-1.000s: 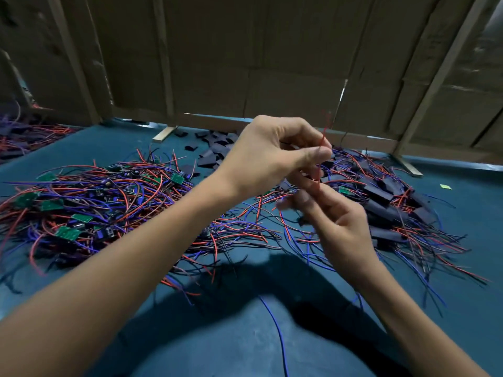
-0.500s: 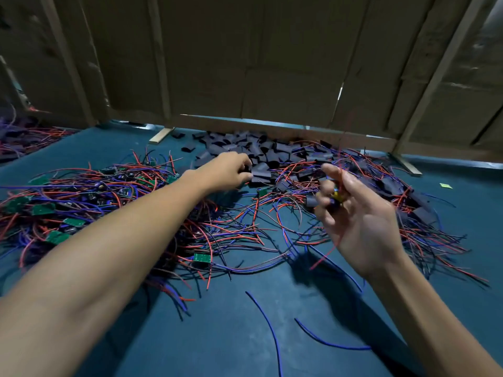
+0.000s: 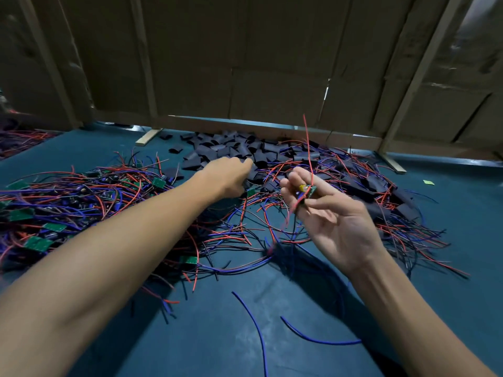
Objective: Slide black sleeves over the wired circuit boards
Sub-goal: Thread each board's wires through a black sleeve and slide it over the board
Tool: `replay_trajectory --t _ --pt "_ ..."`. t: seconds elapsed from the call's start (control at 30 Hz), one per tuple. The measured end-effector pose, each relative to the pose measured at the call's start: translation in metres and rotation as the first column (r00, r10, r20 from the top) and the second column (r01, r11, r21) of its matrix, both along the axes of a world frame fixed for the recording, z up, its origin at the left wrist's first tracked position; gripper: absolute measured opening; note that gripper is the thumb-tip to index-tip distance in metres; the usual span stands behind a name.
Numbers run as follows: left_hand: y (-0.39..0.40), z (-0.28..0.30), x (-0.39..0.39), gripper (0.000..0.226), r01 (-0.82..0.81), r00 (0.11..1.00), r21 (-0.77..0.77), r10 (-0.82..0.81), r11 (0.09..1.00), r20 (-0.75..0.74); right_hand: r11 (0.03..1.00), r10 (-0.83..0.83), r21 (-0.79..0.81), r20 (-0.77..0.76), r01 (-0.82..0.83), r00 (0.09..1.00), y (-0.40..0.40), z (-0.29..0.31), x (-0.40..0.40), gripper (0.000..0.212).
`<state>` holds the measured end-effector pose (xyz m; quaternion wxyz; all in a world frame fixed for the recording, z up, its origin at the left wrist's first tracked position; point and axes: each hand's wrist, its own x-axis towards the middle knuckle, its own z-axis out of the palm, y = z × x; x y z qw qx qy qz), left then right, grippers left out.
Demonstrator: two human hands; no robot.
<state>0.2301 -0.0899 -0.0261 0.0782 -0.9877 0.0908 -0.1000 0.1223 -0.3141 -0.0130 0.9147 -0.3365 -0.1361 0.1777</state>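
Observation:
A heap of flat black sleeves [image 3: 234, 148] lies at the back of the blue table [image 3: 212, 344]. My left hand [image 3: 228, 176] reaches to the heap's near edge, fingers and thumb curled round a black sleeve [image 3: 255, 174]. My right hand [image 3: 334, 221] is raised palm-up in front of the heap. Its thumb and fingertips pinch a small green wired circuit board [image 3: 310, 190]. A red wire [image 3: 309, 148] sticks up from the board and blue wires hang below the hand.
Bare green boards tangled in red and blue wires [image 3: 54, 208] spread across the left. Sleeved boards with wires [image 3: 381, 191] lie on the right. Loose blue wires [image 3: 254, 325] lie near me. A cardboard wall [image 3: 272, 77] on wooden feet [image 3: 148, 137] closes the back.
My hands have parted. The left hand went forward and down to the sleeve heap. The right hand kept the board and turned palm-up, lower and to the right.

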Motion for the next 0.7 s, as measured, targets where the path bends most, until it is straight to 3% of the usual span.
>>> replay_trajectory --t 0.13,0.23,0.3,0.37,0.43,0.5,0.53,0.63,0.7 --pt "0.011 0.017 -0.026 0.037 0.029 0.996 -0.122 -0.018 0.992 0.09 0.994 0.034 -0.099 -0.049 -0.039 0.998 0.002 0.002 -0.004 0.062" --pt "0.017 0.023 -0.059 0.046 0.094 0.982 -0.408 -0.016 0.908 0.19 0.989 0.021 -0.144 -0.096 -0.035 0.995 0.003 0.001 -0.003 0.059" --pt "0.015 0.027 -0.084 0.05 0.092 0.986 -0.672 0.025 0.735 0.163 0.985 0.015 -0.168 -0.098 -0.031 0.995 0.004 -0.001 -0.003 0.049" --pt "0.011 0.03 -0.105 0.048 0.08 0.996 -0.892 -0.005 0.445 0.087 0.976 -0.002 -0.219 -0.072 -0.014 0.997 0.004 -0.003 -0.002 0.038" --pt "0.006 0.03 -0.12 0.043 0.069 0.996 -0.979 -0.07 0.193 0.057 0.964 -0.019 -0.265 -0.039 0.008 0.999 0.004 -0.005 -0.002 0.031" --pt "0.0 0.025 -0.134 0.032 0.057 0.99 -0.997 -0.129 0.058 0.049 0.958 -0.037 -0.287 -0.027 0.027 0.999 0.004 -0.006 -0.001 0.027" --pt "-0.003 0.021 -0.139 0.025 0.061 0.986 -0.998 -0.16 0.034 0.055 0.956 -0.048 -0.29 -0.035 0.036 0.998 0.005 -0.006 -0.001 0.028" --pt "-0.015 0.002 -0.147 0.005 0.023 0.987 -0.993 -0.158 0.117 0.005 0.965 -0.055 -0.26 -0.096 0.029 0.994 0.007 -0.008 -0.001 0.04" --pt "-0.025 -0.011 -0.151 0.018 -0.061 0.979 -0.995 -0.188 0.081 -0.075 0.974 -0.028 -0.226 -0.103 0.004 0.994 0.007 -0.009 -0.001 0.048"
